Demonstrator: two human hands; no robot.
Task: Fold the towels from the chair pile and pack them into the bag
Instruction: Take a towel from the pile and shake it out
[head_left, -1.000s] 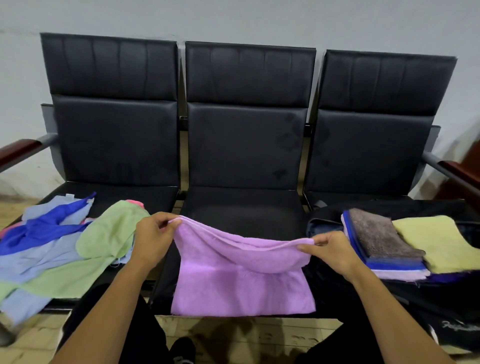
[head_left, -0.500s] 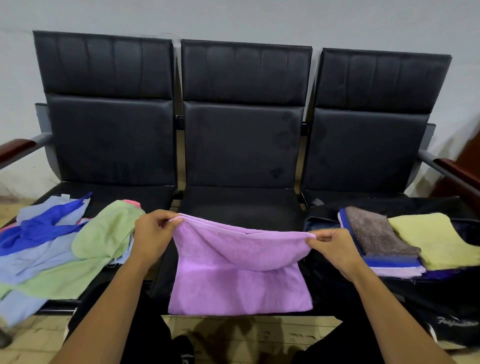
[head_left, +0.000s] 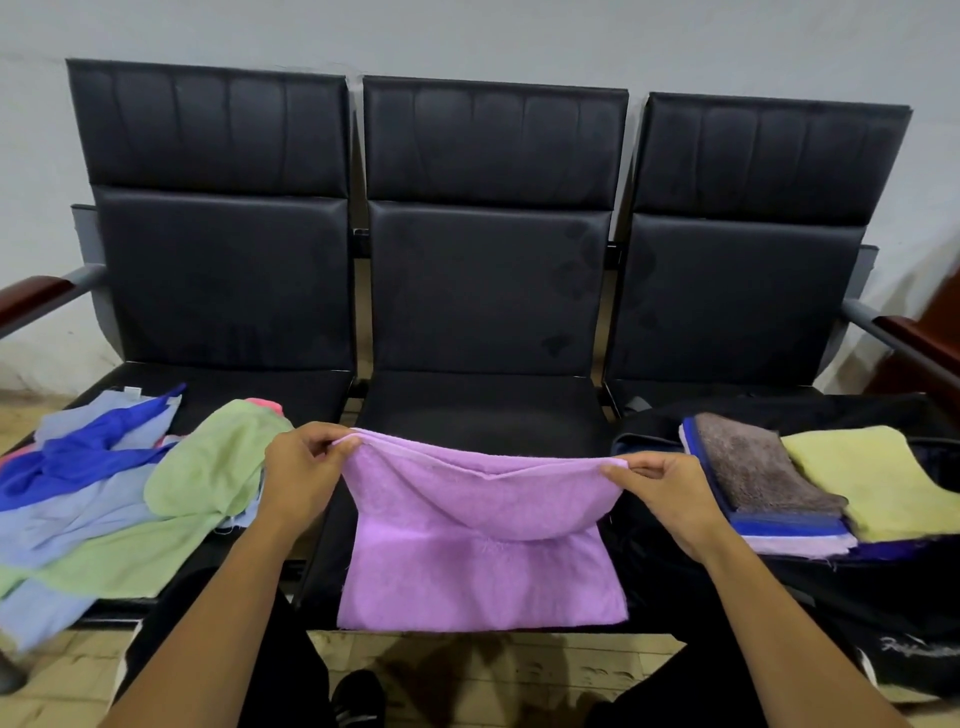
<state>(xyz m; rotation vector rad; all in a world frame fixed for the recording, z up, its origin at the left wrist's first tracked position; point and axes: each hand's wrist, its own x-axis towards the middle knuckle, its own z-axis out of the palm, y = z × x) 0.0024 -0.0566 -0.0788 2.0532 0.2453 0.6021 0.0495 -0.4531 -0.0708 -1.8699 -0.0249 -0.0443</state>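
Hanging doubled over the middle seat (head_left: 483, 415), the purple towel (head_left: 478, 540) is pinched at its two upper corners, the left hand (head_left: 301, 467) and right hand (head_left: 660, 483) each clamped on one. Uneven pull could likely skew the edges. Left of that seat lies the unfolded pile (head_left: 130, 493); right, the bag (head_left: 883, 597) with folded towels (head_left: 810, 483).

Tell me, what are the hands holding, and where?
A purple towel: left hand and right hand each pinch a top corner.
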